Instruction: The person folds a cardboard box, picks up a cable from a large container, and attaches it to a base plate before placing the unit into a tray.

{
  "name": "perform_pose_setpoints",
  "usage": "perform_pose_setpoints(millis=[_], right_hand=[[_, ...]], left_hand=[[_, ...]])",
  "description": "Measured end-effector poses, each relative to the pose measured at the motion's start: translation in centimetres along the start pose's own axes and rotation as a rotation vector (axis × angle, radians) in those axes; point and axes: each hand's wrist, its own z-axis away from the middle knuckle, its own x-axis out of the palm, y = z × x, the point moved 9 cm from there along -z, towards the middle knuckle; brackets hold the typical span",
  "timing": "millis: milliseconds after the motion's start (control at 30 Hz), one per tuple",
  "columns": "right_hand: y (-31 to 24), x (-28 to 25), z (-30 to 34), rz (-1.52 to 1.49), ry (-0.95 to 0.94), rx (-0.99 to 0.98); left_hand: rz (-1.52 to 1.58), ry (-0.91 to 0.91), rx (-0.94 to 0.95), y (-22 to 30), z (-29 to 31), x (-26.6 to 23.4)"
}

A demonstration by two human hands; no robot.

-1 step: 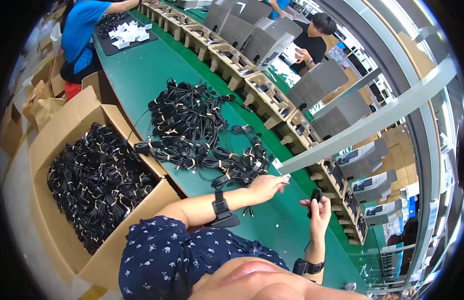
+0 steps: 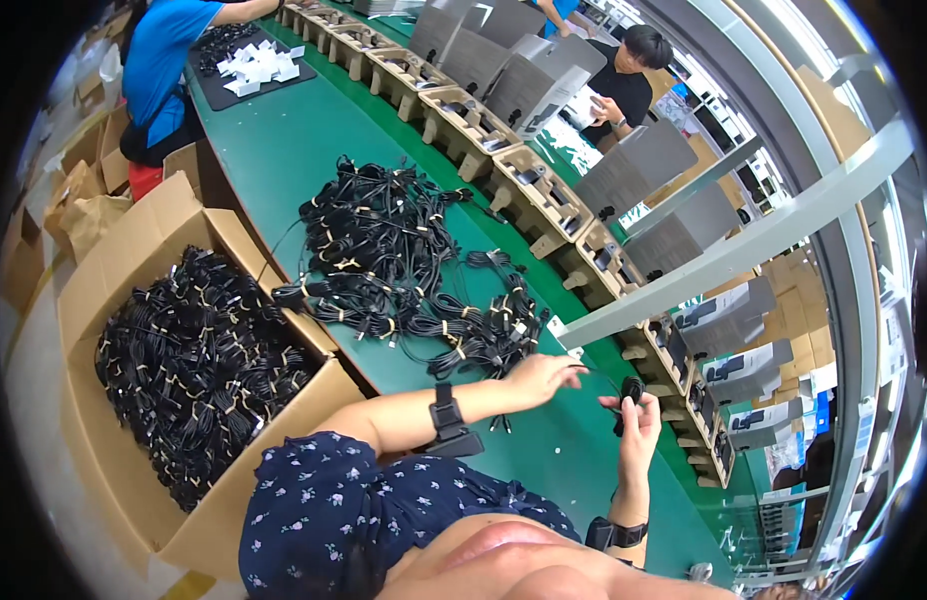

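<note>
Cable bundle (image 2: 631,392), small, black and coiled, sits upright in the right hand (image 2: 638,420), whose fingers are wrapped around it above the green table (image 2: 284,150). A thin black lead seems to run from it toward the left hand (image 2: 537,378), though it is too fine to be sure. That left hand is stretched out flat with fingers loosely apart, empty as far as can be seen, hovering just beside the near edge of the cable pile (image 2: 404,270). Both wrists carry black bands.

The pile of tied black cables spreads over the middle of the table, each coil bound with a pale tie. To the person's left, a large open cardboard box (image 2: 114,250) stands against the table edge, filled with more of the same coils. Along the far side of the table runs a row of cardboard trays (image 2: 529,190) with grey upright panels behind them. A person in a blue shirt (image 2: 164,60) works at the far end, and another in black (image 2: 624,80) stands beyond the trays.
</note>
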Motion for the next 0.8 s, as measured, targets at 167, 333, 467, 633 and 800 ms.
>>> perform_pose_setpoints(millis=[167, 333, 467, 633, 800], right_hand=[[1.1, 4.0, 0.9, 0.12, 0.034, 0.13], [-7.1, 8.6, 1.6, 0.972, 0.178, -0.659], [-3.8, 11.7, 2.9, 1.116, -0.415, -0.511], [-0.7, 8.2, 3.9, 1.1, -0.499, -0.309], [-0.3, 7.3, 3.5, 1.065, -0.475, -0.314]], left_hand=[[0.665, -0.025, -0.152, -2.8, 0.5, 5.4], [0.67, -0.268, -0.527, -4.0, 2.1, 5.4], [0.854, -0.424, -0.5, -2.3, 3.3, 7.0], [0.639, -0.524, -0.668, -2.2, 4.5, 7.4], [0.721, -0.493, -0.581, -2.7, 3.5, 7.1]])
